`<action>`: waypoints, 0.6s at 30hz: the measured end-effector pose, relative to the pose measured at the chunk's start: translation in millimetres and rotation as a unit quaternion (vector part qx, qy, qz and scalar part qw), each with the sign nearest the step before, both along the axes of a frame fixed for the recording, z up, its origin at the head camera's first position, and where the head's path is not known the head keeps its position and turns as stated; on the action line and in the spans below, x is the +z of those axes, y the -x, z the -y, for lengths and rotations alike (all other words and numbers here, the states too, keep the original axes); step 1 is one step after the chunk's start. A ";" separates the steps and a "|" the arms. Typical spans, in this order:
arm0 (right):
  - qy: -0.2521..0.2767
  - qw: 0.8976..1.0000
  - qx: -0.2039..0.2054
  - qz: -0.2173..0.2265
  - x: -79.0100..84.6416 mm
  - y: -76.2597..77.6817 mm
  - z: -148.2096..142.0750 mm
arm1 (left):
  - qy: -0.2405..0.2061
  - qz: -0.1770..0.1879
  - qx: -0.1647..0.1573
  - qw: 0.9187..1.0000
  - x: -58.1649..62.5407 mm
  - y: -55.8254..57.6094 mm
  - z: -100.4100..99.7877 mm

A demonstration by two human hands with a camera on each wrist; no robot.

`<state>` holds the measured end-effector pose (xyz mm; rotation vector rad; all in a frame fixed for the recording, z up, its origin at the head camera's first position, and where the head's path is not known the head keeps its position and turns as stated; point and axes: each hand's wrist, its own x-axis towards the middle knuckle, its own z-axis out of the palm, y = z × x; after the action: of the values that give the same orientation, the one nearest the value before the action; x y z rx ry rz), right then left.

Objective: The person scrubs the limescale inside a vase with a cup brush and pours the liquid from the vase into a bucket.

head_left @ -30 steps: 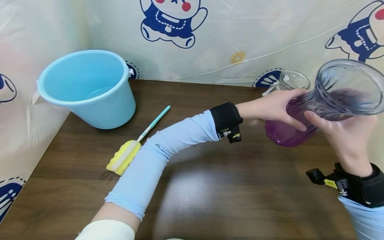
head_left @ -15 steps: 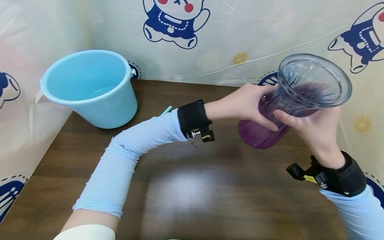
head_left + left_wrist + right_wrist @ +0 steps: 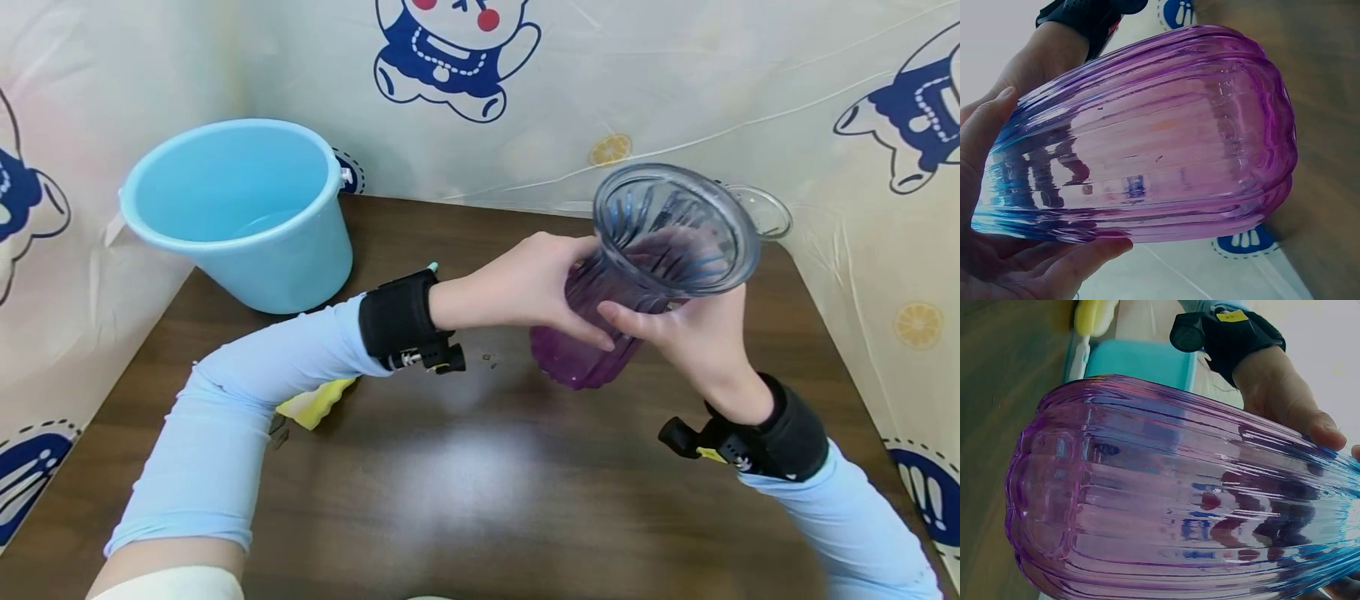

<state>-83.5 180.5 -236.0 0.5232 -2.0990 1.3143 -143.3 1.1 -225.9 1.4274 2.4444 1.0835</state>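
Observation:
A ribbed glass vase [image 3: 573, 358], purple at its base and bluish toward its wide mouth, is held tilted over the table, mouth up and to the right. My left hand [image 3: 528, 279] grips its left side below the neck, and my right hand [image 3: 697, 342] holds the opposite side. In the left wrist view the vase [image 3: 1166, 144] lies across the picture, with the left thumb and fingers [image 3: 1079, 262] on either side of it. The right wrist view shows the purple base [image 3: 1047, 494] close up; the right-hand fingers beneath are mostly hidden.
A light blue bucket [image 3: 247, 267] stands at the back left. A yellow sponge brush [image 3: 318, 404] lies partly under the left sleeve. Behind the vase's mouth shows a clear glass jar rim [image 3: 780, 218]. Small dark crumbs [image 3: 489, 360] dot the table. A printed plastic sheet [image 3: 300, 50] hangs behind.
Both hands have carried the vase leftward, from the right side toward the table's middle. The left arm has swung left over the brush, and the glass jar shows again behind the vase.

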 end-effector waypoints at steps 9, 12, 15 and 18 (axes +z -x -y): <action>-0.037 0.999 0.037 0.008 -21.4 -0.5 26.6 | -0.005 0.038 0.044 0.998 -20.3 -13.3 31.4; -0.051 0.998 0.040 0.011 -29.9 -0.3 34.3 | -0.004 0.039 0.057 0.998 -28.9 -16.9 40.1; -0.062 0.997 0.039 0.015 -37.6 -1.5 40.9 | -0.002 0.033 0.066 0.997 -37.7 -19.8 46.4; -0.071 0.997 0.038 0.020 -44.5 -3.2 45.9 | -0.003 0.027 0.069 0.997 -44.4 -22.8 51.7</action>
<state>-80.3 134.6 -280.5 0.6482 -2.2363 1.2329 -120.4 -50.7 -270.3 1.2281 2.5359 1.1400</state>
